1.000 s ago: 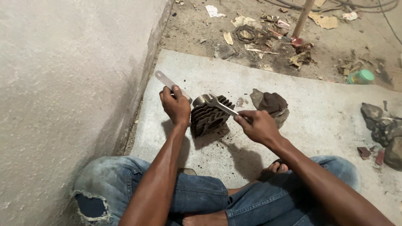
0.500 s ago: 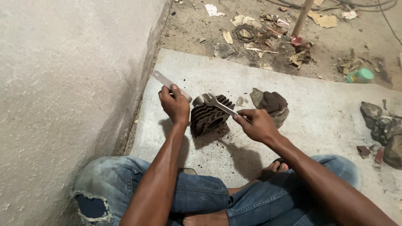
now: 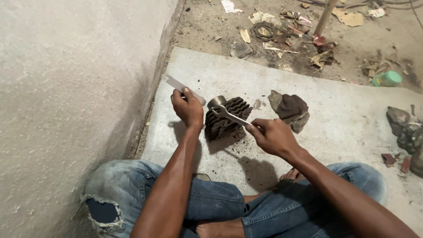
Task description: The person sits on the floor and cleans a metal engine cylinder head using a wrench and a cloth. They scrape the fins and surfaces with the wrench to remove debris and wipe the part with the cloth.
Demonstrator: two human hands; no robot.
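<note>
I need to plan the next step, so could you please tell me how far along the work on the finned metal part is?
Done: dark crumbs lie on the slab beside the finned part. In hand: the right hand holds a spanner against it, while the left hand holds a flat metal strip. Left: its fins look dirty; the rag lies untouched.

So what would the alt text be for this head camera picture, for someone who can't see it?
A person sitting cross-legged on a concrete slab holds a flat metal strip in the left hand and an open-ended wrench in the right hand, over a dark finned engine cylinder. A crumpled rag lies beside it, with scattered debris beyond.
</note>
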